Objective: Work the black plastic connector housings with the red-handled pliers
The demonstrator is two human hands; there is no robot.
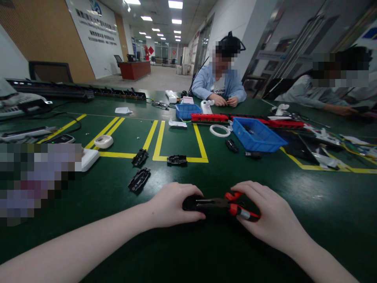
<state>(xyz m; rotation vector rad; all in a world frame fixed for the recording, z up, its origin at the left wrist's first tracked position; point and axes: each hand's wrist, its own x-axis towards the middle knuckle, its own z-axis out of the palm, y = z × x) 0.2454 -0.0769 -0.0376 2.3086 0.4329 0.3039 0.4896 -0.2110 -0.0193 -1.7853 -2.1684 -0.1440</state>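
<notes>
With fingers and thumb wrapped round it, my left hand [176,202] holds a dark plastic part [190,203], largely hidden by the grip. My right hand [266,208] is closed on the red and black handles of long-nose pliers [234,205]. The pliers' jaws point left and reach over the dark part; whether they grip it I cannot tell. Beyond my left hand lie similar black plastic housings: one housing [139,180] nearest, a second housing [140,157] behind it, and a third housing [177,159] on the yellow tape.
A blue bin [256,143] stands at the right, with a white ring [220,131] and another black part [232,145] beside it. Red strips [209,117] run behind. A white box [89,159] lies left. A co-worker [219,84] sits across the green table [188,255].
</notes>
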